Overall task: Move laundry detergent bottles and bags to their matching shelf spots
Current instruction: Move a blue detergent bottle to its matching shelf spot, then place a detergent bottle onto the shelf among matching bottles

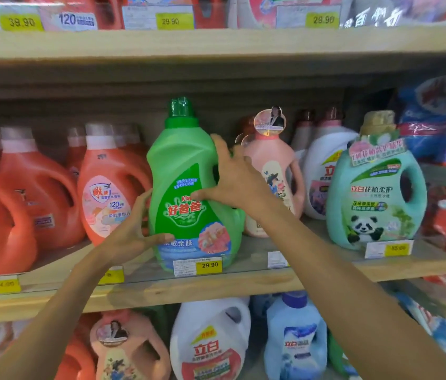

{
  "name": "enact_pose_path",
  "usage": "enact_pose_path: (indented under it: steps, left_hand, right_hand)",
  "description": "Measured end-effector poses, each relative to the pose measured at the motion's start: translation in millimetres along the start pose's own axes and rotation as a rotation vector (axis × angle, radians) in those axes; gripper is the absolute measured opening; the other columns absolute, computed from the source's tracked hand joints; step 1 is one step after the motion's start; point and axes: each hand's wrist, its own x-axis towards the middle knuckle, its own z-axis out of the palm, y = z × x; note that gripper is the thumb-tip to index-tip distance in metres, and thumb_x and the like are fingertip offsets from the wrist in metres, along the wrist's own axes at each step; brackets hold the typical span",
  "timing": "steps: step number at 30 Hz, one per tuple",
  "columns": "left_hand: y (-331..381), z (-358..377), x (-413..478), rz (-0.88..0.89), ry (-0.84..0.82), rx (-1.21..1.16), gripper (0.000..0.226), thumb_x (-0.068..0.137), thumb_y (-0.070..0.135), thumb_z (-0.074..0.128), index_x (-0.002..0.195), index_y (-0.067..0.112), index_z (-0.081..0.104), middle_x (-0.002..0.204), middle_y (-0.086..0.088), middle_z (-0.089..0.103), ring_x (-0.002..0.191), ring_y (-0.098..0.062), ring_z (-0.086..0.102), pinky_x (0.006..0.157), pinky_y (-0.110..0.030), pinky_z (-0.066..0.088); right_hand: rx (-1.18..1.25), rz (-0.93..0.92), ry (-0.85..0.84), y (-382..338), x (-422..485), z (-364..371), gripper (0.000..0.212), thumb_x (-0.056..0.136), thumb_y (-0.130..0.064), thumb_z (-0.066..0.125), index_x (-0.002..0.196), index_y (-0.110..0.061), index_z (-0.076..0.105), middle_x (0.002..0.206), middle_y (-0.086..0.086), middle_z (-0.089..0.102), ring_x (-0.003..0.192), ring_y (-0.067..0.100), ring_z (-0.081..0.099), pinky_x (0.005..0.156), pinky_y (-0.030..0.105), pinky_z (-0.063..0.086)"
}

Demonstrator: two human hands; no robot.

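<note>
The green bottle [189, 187] is standing upright on the middle shelf [243, 281], close to its front lip and just behind a yellow price tag [209, 265], and that looks like the weak point. It is sitting between both hands, tall and narrow at the top, so a push high on its shoulder could be tipping it forward over the edge, or sideways. Just beyond the right hand a pink bottle [274, 176] is crowding in, nearly touching the green one's handle side; just outside the left hand an orange bottle [106, 187] is doing the same. Sliding the green bottle either way is likely to be knocking one of these neighbours.

The left hand [134, 229] is spreading wide against the bottle's lower left side, thumb lying across the front label and fingers curling round the edge. The right hand [233, 176] is also splayed open, palm pressing the upper right flank near the handle, thumb pointing across the label. Neither hand is closing into a full grip; together they are clamping the bottle lightly from two sides, so it seems to be being steadied or nudged into place rather than carried.
</note>
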Motion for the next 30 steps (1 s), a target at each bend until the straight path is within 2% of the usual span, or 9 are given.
enact_pose_path:
  steps: [4,8,10,13,15,21,24,27,30]
  left_hand:
    - [-4.8,2.5,-1.5,0.023,0.014,0.017,0.105,0.068,0.012,0.080,0.153,0.028,0.020,0.137,0.014,0.055,0.113,-0.002,0.065,0.082,-0.016,0.054]
    - [-4.6,5.8,-4.8,0.027,0.018,0.022,0.102,0.072,0.015,0.078,0.153,0.033,0.019,0.132,0.033,0.055,0.117,0.002,0.062,0.085,-0.014,0.053]
    - [-4.7,6.9,-6.6,0.018,0.034,0.019,0.102,0.073,0.017,0.078,0.155,0.032,0.019,0.135,0.028,0.055,0.118,-0.002,0.062,0.086,-0.015,0.053]
    - [-4.5,9.6,-9.6,0.032,0.065,0.035,0.103,0.074,0.017,0.078,0.156,0.032,0.018,0.147,0.007,0.050,0.124,-0.011,0.060,0.087,-0.018,0.054]
    - [-4.7,11.1,-9.1,0.032,0.071,0.036,0.103,0.075,0.016,0.077,0.157,0.031,0.017,0.149,0.003,0.049,0.125,-0.012,0.059,0.087,-0.017,0.054]
    - [-4.9,8.4,-7.5,0.001,0.049,0.053,0.105,0.079,0.024,0.084,0.157,0.028,0.013,0.145,0.013,0.049,0.121,0.000,0.060,0.088,-0.015,0.053]
    - [-2.2,4.6,-7.0,-0.024,0.028,0.087,0.109,0.072,0.034,0.083,0.155,0.025,0.012,0.144,0.013,0.049,0.123,-0.002,0.059,0.092,-0.019,0.054]
    - [-2.5,2.7,-7.3,-0.030,0.012,0.091,0.104,0.080,0.020,0.083,0.155,0.021,0.011,0.142,0.019,0.047,0.127,-0.005,0.057,0.098,-0.024,0.053]
    - [0.8,1.1,-8.4,-0.034,0.007,0.108,0.107,0.076,0.026,0.083,0.155,0.023,0.011,0.139,0.025,0.047,0.127,-0.007,0.056,0.097,-0.024,0.053]
  right_hand:
    - [0.017,0.007,-0.003,0.4,1.2,0.4,0.132,0.055,-0.064,0.086,0.154,-0.033,0.005,0.138,0.015,0.034,0.129,0.042,0.042,0.101,0.058,0.043]
    - [0.028,-0.016,-0.002,2.5,1.4,2.0,0.131,0.058,-0.060,0.086,0.156,-0.031,0.004,0.139,0.017,0.033,0.130,0.042,0.040,0.102,0.056,0.043]
    - [0.036,-0.024,-0.006,3.6,1.8,2.0,0.131,0.060,-0.059,0.086,0.156,-0.030,0.003,0.140,0.018,0.033,0.131,0.042,0.039,0.103,0.055,0.042]
    - [0.041,-0.036,-0.010,5.6,1.9,1.4,0.131,0.061,-0.059,0.086,0.157,-0.030,0.002,0.141,0.018,0.033,0.132,0.042,0.039,0.104,0.054,0.042]
    - [0.061,-0.041,-0.015,7.6,2.8,1.4,0.130,0.061,-0.059,0.086,0.157,-0.030,0.003,0.141,0.017,0.033,0.132,0.042,0.039,0.104,0.053,0.042]
    - [0.072,-0.038,0.000,9.7,5.8,6.4,0.131,0.061,-0.059,0.086,0.157,-0.031,0.003,0.141,0.016,0.032,0.131,0.041,0.040,0.105,0.054,0.040]
    - [0.065,-0.044,-0.010,8.8,5.9,5.5,0.130,0.063,-0.056,0.086,0.158,-0.030,0.001,0.143,0.017,0.031,0.132,0.041,0.039,0.106,0.052,0.039]
    - [0.053,-0.038,-0.006,7.3,4.5,6.2,0.130,0.062,-0.058,0.086,0.157,-0.032,0.001,0.143,0.017,0.031,0.131,0.042,0.039,0.105,0.054,0.040]
    - [0.047,-0.020,-0.007,4.7,3.6,5.7,0.130,0.061,-0.059,0.085,0.157,-0.034,0.001,0.143,0.017,0.030,0.130,0.042,0.040,0.104,0.055,0.041]
